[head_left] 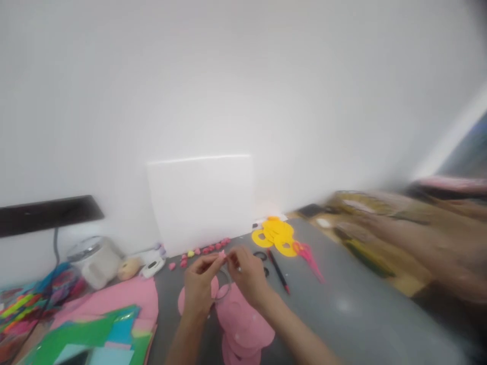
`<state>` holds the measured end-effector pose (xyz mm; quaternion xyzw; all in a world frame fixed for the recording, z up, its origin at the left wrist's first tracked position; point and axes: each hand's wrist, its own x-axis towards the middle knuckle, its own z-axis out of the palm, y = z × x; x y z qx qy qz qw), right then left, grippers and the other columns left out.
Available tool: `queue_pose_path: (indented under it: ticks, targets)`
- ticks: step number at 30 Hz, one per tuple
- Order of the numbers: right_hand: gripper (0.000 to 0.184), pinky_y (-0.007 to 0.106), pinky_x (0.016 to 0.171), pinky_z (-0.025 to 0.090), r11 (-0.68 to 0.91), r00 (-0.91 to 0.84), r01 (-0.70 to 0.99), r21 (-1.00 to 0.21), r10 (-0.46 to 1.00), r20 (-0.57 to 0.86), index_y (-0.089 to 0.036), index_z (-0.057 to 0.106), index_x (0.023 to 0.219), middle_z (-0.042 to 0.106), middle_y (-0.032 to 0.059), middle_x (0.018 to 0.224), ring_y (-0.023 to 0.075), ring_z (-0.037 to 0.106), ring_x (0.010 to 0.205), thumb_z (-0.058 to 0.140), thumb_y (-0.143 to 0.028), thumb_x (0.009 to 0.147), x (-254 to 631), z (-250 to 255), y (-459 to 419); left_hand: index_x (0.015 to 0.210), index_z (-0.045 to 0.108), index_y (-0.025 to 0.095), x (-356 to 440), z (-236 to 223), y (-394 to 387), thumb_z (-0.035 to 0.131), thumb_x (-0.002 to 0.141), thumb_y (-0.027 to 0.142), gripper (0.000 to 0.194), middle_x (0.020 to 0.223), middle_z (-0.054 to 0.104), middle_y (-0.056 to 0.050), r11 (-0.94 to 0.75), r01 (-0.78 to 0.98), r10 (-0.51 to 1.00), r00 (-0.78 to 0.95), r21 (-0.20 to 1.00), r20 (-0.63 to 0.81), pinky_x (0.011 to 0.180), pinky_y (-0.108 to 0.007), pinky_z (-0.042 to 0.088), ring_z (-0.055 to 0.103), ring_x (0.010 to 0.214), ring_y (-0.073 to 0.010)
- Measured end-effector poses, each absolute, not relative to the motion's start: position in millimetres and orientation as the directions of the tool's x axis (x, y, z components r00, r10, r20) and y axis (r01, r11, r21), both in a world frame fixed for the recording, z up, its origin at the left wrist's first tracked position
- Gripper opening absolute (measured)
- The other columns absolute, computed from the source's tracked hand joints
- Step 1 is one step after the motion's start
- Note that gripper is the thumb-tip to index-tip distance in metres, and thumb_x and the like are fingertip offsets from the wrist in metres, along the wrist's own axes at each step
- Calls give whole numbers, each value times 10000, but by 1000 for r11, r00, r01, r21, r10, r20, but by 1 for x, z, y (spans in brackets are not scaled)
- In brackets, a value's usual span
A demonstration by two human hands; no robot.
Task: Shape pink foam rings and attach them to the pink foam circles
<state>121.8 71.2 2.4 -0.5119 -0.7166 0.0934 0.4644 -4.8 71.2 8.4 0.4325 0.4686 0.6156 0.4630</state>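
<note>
- Hands meet low in the middle: left hand (200, 284) pinches a small pink piece (222, 255) at its fingertips, and right hand (247, 274) closes in beside it, fingers curled; whether those also grip the piece, I can't tell.
- Right below, a grey ring (224, 286) shows between the hands; held or resting, too blurred to call.
- Under and in front of them, pink discs (243, 324) overlap in a pile, running down to the bottom of the view.
- Just beyond the fingers, a row of small pink and red pieces (207, 250), one yellow among them, lines the back edge, close before the white board (201, 203) that stands against the wall (304, 101).
- Over to the right, yellow rings (284, 229) bunch near the back edge, pink scissors (312, 262) just beside them, then a dark pen (279, 274) and black rings (261, 255) close to the right hand.
- Past the scissors, a wide grey stretch of the surface (342, 309) opens out to its slanting right edge; roomiest side, this.
- Tighter on the left: a pink sheet (129, 299), coloured sheets (91, 329) and a white appliance (99, 266) crowd that side, with only a narrow grey strip before the left forearm.
</note>
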Motion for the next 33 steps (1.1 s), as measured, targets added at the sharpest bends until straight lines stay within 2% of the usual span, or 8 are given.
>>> queue_pose_path:
  ticks: [5,8,11,14,17,22,28,33]
  targets:
    - [207,248,607,463,252,-135,80,-964,961,240,-185,532,721,556,-2,736,120,542,635,521,-370,814,127,0,98,625,706,175,-21,3,87,777,577,319,168,853,736,-84,-180,-122,978,-128,976,164,847,-357,499,643,941,-258]
    - [270,262,660,474,33,-233,-210,-977,969,83,-170,575,736,562,-3,744,122,558,680,626,-435,748,133,-1,110,623,713,181,-31,-10,97,762,599,325,154,779,733,-78,-164,-32,986,-43,986,162,764,-343,526,664,816,-241]
    - [296,232,637,459,-152,-304,-366,-918,952,-37,-146,607,722,563,-3,700,110,552,681,714,-418,677,131,-9,119,622,723,203,-34,-26,103,753,603,323,125,754,731,-67,-253,72,958,-119,965,260,757,-349,527,663,788,-242]
    - [303,188,553,417,-298,-367,-441,-847,921,-133,-122,623,699,555,-11,639,80,525,599,766,-379,626,125,-26,128,651,733,241,-32,-41,106,695,681,287,66,765,734,-59,-419,228,881,-132,879,454,797,-367,519,668,778,-231]
    - [300,173,509,384,-350,-382,-502,-791,910,-161,-116,649,727,586,1,688,77,535,604,786,-353,604,123,-42,136,757,744,257,-33,-55,106,632,750,258,112,838,739,-74,-533,339,820,-18,775,572,790,-361,530,675,796,-224]
    - [303,165,494,359,-351,-371,-488,-799,912,-174,-124,677,801,564,-20,617,64,498,562,773,-354,629,131,-43,136,1012,698,225,-39,-69,106,613,780,236,247,980,720,-114,-747,488,621,268,452,736,861,-380,512,654,937,-243]
    - [246,167,487,354,-332,-373,-429,-840,912,-169,-126,664,683,561,-32,641,38,461,524,792,-314,590,135,-34,127,1105,623,167,-35,-70,107,620,793,226,317,1014,695,-141,-831,519,420,354,199,836,817,-386,542,637,971,-251]
    - [271,215,593,439,-379,-416,-393,-838,886,-206,-112,664,638,612,1,650,79,557,593,808,-327,556,134,-40,127,1146,576,128,-36,-74,108,576,816,125,330,1029,676,-154,-824,557,340,339,104,877,811,-390,551,624,993,-241]
